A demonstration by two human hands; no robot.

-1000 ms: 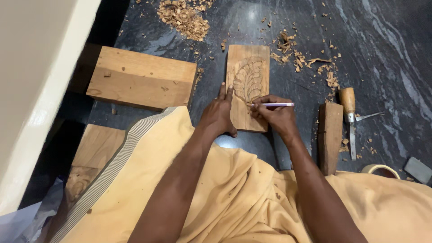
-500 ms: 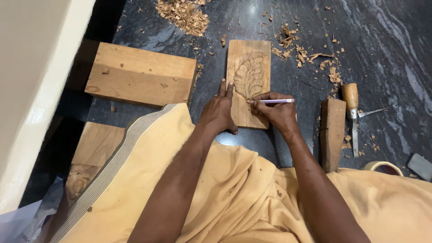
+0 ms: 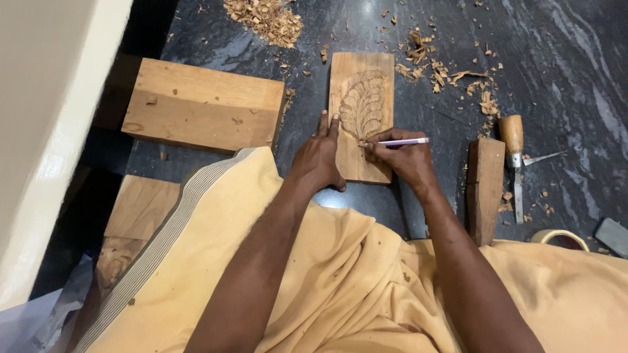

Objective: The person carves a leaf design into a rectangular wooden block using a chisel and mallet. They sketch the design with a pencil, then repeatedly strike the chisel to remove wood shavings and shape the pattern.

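So the floor (image 3: 562,78) is dark polished stone with grey streaks, and the person is sat right on it with a big yellow-tan cloth (image 3: 340,281) over the lap, striped band along one edge. Biggest bit of wood is a plain pale plank (image 3: 203,104) off to the left, and there's another board (image 3: 137,216) half tucked under the cloth below it.

The piece being worked is the carved panel (image 3: 363,78), lying flat on the floor straight ahead, with a leafy, feather-like pattern cut into its upper half. Left hand (image 3: 320,160) is pressed flat on the panel's lower left edge, fingers stretched out and together, not holding anything, just pinning it. Right hand (image 3: 405,160) has its fingers closed tight around a pale pink pencil (image 3: 399,142), which lies nearly level with its tip touching the carving's lower edge.

To the right, a narrow dark wood block (image 3: 485,186) lies lengthwise, and just beside it a chisel (image 3: 513,157) with a wooden handle. A roll of tape (image 3: 559,236) peeks out at the cloth's edge. Wood shavings (image 3: 265,16) are piled at the top and scattered around.
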